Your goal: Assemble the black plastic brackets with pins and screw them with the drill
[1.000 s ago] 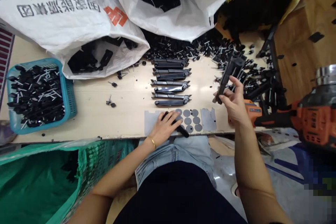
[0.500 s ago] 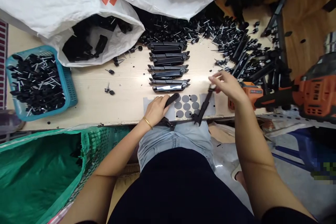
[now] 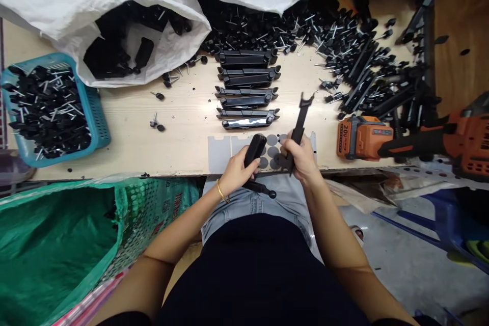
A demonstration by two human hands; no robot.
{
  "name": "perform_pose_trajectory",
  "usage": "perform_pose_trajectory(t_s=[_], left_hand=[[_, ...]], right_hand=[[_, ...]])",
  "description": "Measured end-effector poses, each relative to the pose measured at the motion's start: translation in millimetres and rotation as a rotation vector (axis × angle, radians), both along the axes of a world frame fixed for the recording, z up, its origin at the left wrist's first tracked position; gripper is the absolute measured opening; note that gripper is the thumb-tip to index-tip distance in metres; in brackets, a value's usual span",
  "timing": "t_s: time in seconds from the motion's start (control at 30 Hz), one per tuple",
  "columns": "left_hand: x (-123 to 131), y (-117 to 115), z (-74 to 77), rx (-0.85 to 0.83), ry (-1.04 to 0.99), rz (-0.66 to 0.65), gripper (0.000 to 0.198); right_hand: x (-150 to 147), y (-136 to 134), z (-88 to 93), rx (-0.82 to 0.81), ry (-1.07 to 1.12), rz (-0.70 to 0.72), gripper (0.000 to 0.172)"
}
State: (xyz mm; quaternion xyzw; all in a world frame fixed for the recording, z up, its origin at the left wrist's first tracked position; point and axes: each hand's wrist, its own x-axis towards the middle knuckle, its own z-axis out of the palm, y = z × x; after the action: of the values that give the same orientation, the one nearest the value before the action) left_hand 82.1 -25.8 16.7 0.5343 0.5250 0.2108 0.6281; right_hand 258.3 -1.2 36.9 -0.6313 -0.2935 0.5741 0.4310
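- Moved the right hand (image 3: 305, 161) closer to the left hand (image 3: 237, 168) since the earlier frame.
- Holding a long black bar (image 3: 301, 118) in that right hand, nearer than the row of bars (image 3: 250, 81) and to its right.
- Gripping a short black piece (image 3: 255, 148) in the left one, just nearer than the row.
- Can see a blue basket (image 3: 101, 119) left of the row.

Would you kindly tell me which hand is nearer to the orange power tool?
Right: the right hand is left of the orange power tool; the left hand is farther left.
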Motion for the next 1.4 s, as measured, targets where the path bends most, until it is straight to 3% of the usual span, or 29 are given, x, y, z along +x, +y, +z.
perform_pose_trajectory(t_s=[0.1,0.2,0.37,0.57,0.9,1.13,1.3,1.4], left_hand=[[6,-10,5.5,0.022,0.008,0.004,0.023],[10,-16,14.2,0.079,0.07,-0.011,0.02],[7,-20,27.4,0.286,0.217,-0.032,0.025],[-1,-27,30.2,0.458,0.249,-0.113,0.028],[-8,-35,25.0,0.498,0.326,-0.216,0.032],[-4,-39,35.2,0.42,0.366,-0.254,0.035],[-5,-37,43.2,0.411,0.402,-0.309,0.033],[-6,-36,43.1,0.427,0.424,-0.318,0.034]], right_hand=[[-22,12,8.3,0.052,0.182,-0.183,0.027],[-32,15,13.5,0.09,0.189,-0.236,0.033],[-34,10,19.4,0.041,0.259,-0.136,0.034],[-32,4,18.4,0.014,0.293,-0.044,0.037],[-38,-5,12.7,-0.036,0.301,0.0,0.037],[-51,-11,8.5,0.021,0.26,-0.191,0.027],[-47,-6,12.1,0.036,0.318,-0.046,0.032],[-49,-7,10.6,0.039,0.302,-0.091,0.035]])
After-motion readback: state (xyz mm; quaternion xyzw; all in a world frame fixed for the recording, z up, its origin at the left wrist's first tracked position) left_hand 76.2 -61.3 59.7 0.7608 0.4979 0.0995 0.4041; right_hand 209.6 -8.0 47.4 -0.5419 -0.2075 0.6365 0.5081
